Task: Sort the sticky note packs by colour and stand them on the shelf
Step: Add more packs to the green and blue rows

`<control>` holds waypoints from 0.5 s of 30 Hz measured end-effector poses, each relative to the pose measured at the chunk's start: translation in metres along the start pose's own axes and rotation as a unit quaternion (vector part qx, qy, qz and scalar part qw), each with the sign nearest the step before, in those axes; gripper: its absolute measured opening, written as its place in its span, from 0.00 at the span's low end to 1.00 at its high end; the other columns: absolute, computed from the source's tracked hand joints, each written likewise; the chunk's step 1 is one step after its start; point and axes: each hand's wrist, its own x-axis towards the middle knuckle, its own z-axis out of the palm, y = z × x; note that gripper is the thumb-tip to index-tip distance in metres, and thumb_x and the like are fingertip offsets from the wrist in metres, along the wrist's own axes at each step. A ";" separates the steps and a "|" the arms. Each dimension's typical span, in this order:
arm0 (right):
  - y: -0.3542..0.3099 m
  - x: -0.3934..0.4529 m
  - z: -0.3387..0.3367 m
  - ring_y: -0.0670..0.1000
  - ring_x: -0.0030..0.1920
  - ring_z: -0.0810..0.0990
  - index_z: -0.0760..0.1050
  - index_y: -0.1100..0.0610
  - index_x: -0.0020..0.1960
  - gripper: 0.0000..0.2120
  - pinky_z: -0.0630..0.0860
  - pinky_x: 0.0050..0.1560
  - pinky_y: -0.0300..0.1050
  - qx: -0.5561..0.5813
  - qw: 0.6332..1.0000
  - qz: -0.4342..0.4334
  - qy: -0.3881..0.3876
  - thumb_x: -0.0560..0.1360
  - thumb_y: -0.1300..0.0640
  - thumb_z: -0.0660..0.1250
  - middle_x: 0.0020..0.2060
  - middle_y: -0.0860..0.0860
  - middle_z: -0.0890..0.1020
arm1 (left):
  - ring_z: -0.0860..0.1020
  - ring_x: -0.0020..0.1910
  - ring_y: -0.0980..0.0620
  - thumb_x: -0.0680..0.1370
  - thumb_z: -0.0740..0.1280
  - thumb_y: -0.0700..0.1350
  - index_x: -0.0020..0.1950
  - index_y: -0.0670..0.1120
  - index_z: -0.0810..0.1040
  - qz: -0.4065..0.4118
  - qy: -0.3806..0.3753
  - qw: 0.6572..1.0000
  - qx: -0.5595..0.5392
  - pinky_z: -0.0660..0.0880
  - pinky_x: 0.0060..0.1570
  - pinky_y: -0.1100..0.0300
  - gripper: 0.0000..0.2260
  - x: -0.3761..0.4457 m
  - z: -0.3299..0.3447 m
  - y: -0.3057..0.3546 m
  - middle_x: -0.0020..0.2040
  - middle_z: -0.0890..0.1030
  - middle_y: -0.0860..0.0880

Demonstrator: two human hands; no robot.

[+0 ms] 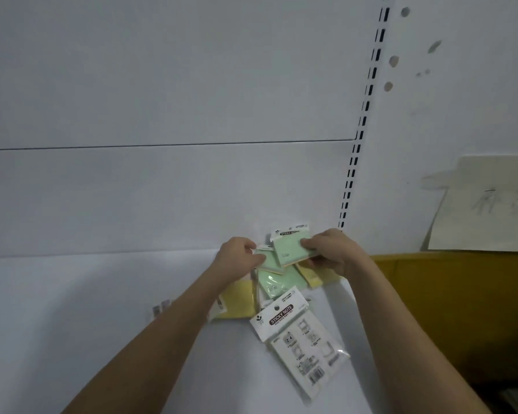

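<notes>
Left hand [240,256] pinching a green pack [269,259], right hand [331,249] gripping another green pack [290,248], both above yellow packs [240,301] on white shelf [72,294], face-down pack [304,339] nearer

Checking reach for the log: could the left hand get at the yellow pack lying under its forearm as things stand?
Probably not yet: the left hand already pinches a green pack, and its own forearm covers part of the yellow pack. Nothing else blocks it.
</notes>
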 end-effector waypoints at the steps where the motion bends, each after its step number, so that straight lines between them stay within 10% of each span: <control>1: 0.002 -0.003 -0.009 0.58 0.36 0.82 0.74 0.66 0.48 0.05 0.82 0.34 0.46 0.029 0.999 0.007 -0.012 0.76 0.63 0.67 0.41 0.61 0.81 | 0.78 0.56 0.46 0.74 0.71 0.48 0.64 0.41 0.77 -0.006 -0.005 1.000 0.007 0.74 0.58 0.56 0.21 0.002 0.002 0.003 0.57 0.79 0.44; 7: 0.013 0.000 -0.031 0.58 0.39 0.78 0.72 0.63 0.57 0.11 0.75 0.24 0.42 0.130 0.991 0.003 0.007 0.75 0.61 0.63 0.46 0.59 0.78 | 0.76 0.41 0.52 0.70 0.76 0.51 0.40 0.46 0.74 -0.058 -0.037 0.998 0.014 0.71 0.32 0.67 0.13 0.008 0.010 0.021 0.38 0.75 0.53; 15: 0.003 -0.016 -0.019 0.59 0.56 0.79 0.73 0.55 0.52 0.06 0.80 0.39 0.48 0.102 0.991 -0.079 -0.020 0.77 0.58 0.59 0.55 0.60 0.78 | 0.76 0.39 0.56 0.72 0.72 0.36 0.53 0.42 0.74 -0.024 0.018 0.991 -0.128 0.72 0.31 0.67 0.12 0.009 -0.004 0.029 0.45 0.78 0.49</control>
